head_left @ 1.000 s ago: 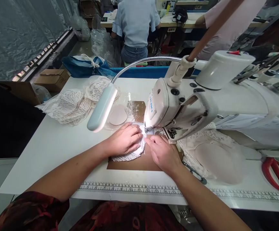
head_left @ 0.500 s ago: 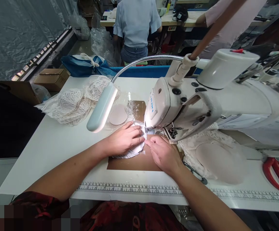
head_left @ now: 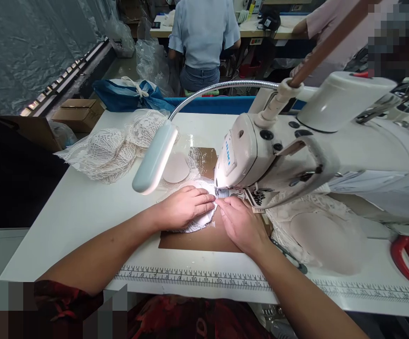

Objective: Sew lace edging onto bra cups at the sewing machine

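A: Hand state at that moment?

B: Left hand (head_left: 183, 207) lay flat, fingers spread on the lace cup piece (head_left: 200, 220), pinning it. Right hand (head_left: 241, 223) was narrow, fingertips pinching the piece's edge just in front of the presser foot (head_left: 225, 192).

A: Where did the piece lie?

B: Between both hands, under the left palm; its leading edge met the foot, dead ahead. Right hand nearer the needle.

A: Surface, room?

B: Brown plate (head_left: 200, 240) set in the white table (head_left: 77, 212), ruler strip (head_left: 190, 278) at the near edge. Lace pile (head_left: 108, 150) far left; beyond, a person in a blue shirt (head_left: 204, 33), back turned.
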`<state>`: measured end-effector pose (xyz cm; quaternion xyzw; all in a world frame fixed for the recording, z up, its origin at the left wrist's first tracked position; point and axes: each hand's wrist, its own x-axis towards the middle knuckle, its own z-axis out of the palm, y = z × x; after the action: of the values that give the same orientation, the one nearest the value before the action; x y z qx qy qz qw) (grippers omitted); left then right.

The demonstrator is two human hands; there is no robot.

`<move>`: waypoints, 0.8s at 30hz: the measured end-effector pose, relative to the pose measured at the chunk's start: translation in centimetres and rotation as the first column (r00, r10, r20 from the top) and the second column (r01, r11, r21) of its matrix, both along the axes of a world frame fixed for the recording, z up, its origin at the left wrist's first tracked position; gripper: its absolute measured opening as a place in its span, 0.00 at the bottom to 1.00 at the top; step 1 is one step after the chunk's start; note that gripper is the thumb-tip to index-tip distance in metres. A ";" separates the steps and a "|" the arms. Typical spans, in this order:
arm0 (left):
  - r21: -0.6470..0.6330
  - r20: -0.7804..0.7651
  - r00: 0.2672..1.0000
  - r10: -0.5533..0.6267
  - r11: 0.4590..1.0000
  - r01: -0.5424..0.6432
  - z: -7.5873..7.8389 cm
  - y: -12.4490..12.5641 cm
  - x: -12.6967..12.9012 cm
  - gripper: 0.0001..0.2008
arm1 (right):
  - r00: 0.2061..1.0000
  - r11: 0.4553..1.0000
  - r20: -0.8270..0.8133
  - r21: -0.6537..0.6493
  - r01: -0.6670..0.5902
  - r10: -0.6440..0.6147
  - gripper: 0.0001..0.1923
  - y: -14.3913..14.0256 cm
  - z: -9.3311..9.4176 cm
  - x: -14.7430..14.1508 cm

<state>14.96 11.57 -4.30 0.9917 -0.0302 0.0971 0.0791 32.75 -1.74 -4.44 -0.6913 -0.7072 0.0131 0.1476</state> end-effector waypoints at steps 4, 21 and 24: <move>-0.003 0.006 0.999 0.036 0.999 -0.036 0.1 -0.2 0.2 0.21 | 0.999 1.000 0.038 0.014 0.010 -0.011 0.20 0.1 -0.5 0.0; 0.048 -0.035 0.993 0.115 0.992 -0.113 0.3 -0.2 0.7 0.20 | 1.000 0.999 0.005 0.040 0.019 -0.019 0.20 -0.2 -0.8 0.3; 0.036 -0.012 0.993 0.117 0.993 -0.117 0.3 -0.1 0.8 0.19 | 0.999 0.999 -0.034 0.053 -0.004 0.005 0.19 -0.4 -0.8 0.5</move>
<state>15.72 11.50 -4.04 0.9936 0.0268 0.0941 0.0559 33.21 -2.10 -5.27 -0.6852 -0.7062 0.0067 0.1779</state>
